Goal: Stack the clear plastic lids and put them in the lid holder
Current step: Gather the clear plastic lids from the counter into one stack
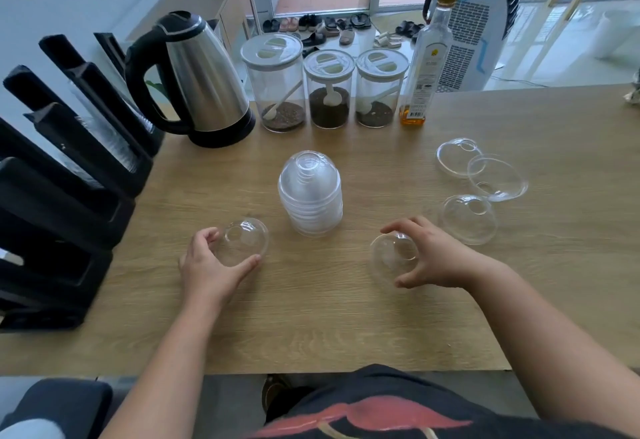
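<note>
Far left, the black lid holder stands at the counter edge, its slanted slots already carrying some clear lids; it is well apart from the working area.

The left hand cups a dome lid, fingers curled round its rim and half closed on it. The lid appears to sit at or just above the wood; which, I cannot tell.

Centre, the stack of dome lids stands upright, nested hole-up, between the two hands, presumably so either hand can add to it.

The right hand grips a second dome lid, tilted on edge, thumb and fingers pinching the rim.

Further right, three loose lids lie scattered, two overlapping, one just beside the right hand. These remain unstacked.

Behind, a steel kettle, three lidded jars and a glass bottle line the back. The kettle stands nearest the holder and could crowd the route to it.
</note>
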The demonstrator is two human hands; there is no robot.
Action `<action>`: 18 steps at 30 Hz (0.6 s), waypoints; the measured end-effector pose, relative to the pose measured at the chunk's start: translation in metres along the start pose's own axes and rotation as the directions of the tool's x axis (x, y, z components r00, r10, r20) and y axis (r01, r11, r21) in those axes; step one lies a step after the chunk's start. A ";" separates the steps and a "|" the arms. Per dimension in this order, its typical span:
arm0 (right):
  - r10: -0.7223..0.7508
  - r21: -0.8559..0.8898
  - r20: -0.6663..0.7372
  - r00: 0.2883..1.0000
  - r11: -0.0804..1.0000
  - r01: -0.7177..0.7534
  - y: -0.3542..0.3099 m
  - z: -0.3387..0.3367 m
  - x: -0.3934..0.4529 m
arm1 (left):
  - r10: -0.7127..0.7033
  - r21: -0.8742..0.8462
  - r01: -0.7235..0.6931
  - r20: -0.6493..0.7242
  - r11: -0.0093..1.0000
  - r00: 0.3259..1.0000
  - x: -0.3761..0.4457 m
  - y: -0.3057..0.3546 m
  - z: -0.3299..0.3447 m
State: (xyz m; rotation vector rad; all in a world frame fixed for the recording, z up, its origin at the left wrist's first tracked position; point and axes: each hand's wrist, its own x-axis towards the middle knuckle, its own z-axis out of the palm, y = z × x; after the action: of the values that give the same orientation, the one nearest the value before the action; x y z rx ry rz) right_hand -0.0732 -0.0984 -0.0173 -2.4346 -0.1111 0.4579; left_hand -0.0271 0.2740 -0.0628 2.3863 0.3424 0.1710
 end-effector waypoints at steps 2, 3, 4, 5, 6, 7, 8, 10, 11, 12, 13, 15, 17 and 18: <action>-0.018 0.043 -0.064 0.998 0.999 0.021 0.001 -0.003 0.000 | 0.011 -0.009 -0.011 -0.004 1.000 1.000 -0.002 0.001 -0.003; -0.026 0.075 -0.097 0.995 0.997 0.033 0.000 -0.005 0.000 | 0.015 -0.014 -0.015 -0.008 1.000 1.000 -0.002 0.003 -0.005; -0.032 0.104 -0.128 0.991 0.994 0.045 -0.001 -0.009 0.000 | 0.019 -0.027 -0.019 -0.018 0.999 1.000 -0.001 0.005 -0.009; -0.037 0.127 -0.157 0.987 0.990 0.057 -0.002 -0.013 0.000 | 0.024 -0.047 -0.025 -0.036 0.999 0.999 0.000 0.010 -0.015; -0.041 0.140 -0.182 0.982 0.988 0.067 -0.003 -0.017 0.001 | 0.036 -0.074 -0.040 -0.062 0.996 0.997 0.002 0.018 -0.022; -0.046 0.147 -0.205 0.978 0.986 0.077 -0.006 -0.022 0.002 | 0.057 -0.114 -0.067 -0.090 0.991 0.994 0.004 0.028 -0.029; -0.054 0.149 -0.226 0.973 0.985 0.089 -0.009 -0.027 0.003 | 0.082 -0.167 -0.101 -0.119 0.981 0.990 0.006 0.040 -0.037; -0.077 0.152 -0.263 0.962 0.981 0.120 -0.016 -0.037 0.006 | 0.134 -0.289 -0.174 -0.152 0.941 0.979 0.010 0.068 -0.051; -0.093 0.159 -0.281 0.955 0.977 0.141 -0.020 -0.041 0.007 | 0.169 -0.337 -0.213 -0.155 0.917 0.973 0.011 0.081 -0.056; -0.107 0.168 -0.298 0.948 0.972 0.163 -0.024 -0.045 0.009 | 0.213 -0.361 -0.256 -0.153 0.897 0.965 0.012 0.094 -0.059; -0.119 0.180 -0.318 0.941 0.967 0.183 -0.028 -0.048 0.010 | 0.265 -0.354 -0.300 -0.145 0.886 0.953 0.011 0.106 -0.059; -0.133 0.196 -0.365 0.922 0.957 0.215 -0.034 -0.053 0.010 | 0.367 -0.283 -0.380 -0.099 0.881 0.925 0.008 0.126 -0.051; -0.138 0.194 -0.413 0.900 0.952 0.235 -0.038 -0.055 0.011 | 0.431 -0.206 -0.427 -0.025 0.880 0.902 0.003 0.139 -0.037; -0.138 0.194 -0.437 0.889 0.951 0.243 -0.039 -0.056 0.012 | 0.445 -0.191 -0.436 0.005 0.879 0.896 0.001 0.143 -0.029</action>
State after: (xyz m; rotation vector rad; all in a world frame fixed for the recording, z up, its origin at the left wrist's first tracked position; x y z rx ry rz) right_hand -0.0412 -0.0984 0.0443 -2.1939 -0.1026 -0.1410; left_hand -0.0043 0.1908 0.0550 2.2422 -0.2417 0.3370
